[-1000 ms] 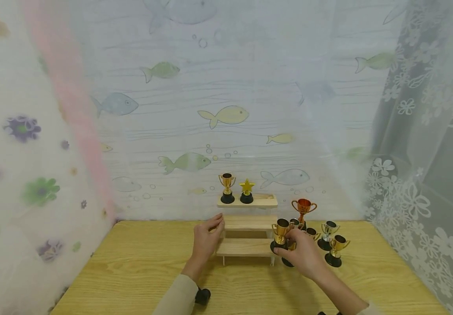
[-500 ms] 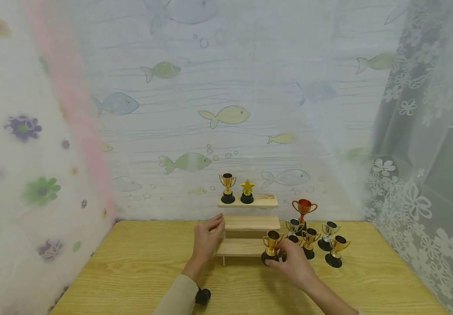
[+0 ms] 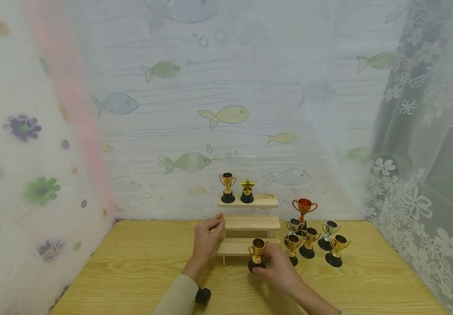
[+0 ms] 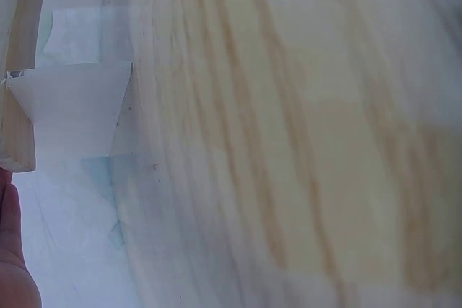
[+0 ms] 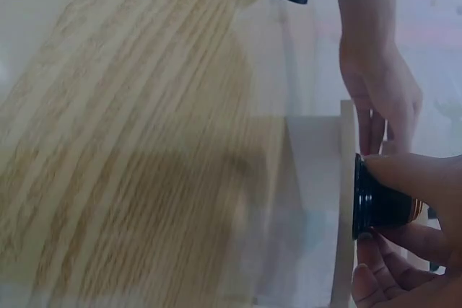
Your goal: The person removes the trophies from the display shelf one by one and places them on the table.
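Head view: my right hand grips the black base of a gold trophy cup in front of the lowest step of the wooden stand, while my left hand, fingers relaxed, rests against the stand's left end. Left wrist view: only the table and a stand edge show. Right wrist view: my fingers pinch the cup's base beside the stand.

wooden table carries a stepped shelf and small trophies.
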A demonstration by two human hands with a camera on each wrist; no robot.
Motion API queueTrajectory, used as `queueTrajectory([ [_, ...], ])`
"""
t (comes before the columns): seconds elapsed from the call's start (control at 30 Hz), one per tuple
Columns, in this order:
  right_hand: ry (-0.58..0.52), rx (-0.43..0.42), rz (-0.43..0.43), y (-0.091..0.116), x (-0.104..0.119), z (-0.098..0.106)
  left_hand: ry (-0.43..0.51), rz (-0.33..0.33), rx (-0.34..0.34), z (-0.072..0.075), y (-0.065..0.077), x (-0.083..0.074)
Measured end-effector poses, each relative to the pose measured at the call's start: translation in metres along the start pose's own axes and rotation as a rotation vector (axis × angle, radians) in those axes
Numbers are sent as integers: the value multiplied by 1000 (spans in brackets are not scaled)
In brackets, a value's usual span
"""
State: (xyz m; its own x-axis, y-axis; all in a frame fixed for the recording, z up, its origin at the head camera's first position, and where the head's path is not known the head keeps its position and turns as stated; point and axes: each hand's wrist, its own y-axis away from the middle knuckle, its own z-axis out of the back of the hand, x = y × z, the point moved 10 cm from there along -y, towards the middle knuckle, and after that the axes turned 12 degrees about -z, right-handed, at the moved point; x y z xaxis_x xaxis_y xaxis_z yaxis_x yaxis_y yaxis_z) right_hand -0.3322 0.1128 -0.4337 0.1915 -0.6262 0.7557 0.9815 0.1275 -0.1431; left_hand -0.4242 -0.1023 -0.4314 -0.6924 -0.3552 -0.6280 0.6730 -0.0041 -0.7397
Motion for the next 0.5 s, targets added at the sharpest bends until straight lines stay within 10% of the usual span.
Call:
queueTrajectory([
  [0.5, -25, 102, 82, -1, 16, -37, -14, 8, 20, -1, 0, -2],
])
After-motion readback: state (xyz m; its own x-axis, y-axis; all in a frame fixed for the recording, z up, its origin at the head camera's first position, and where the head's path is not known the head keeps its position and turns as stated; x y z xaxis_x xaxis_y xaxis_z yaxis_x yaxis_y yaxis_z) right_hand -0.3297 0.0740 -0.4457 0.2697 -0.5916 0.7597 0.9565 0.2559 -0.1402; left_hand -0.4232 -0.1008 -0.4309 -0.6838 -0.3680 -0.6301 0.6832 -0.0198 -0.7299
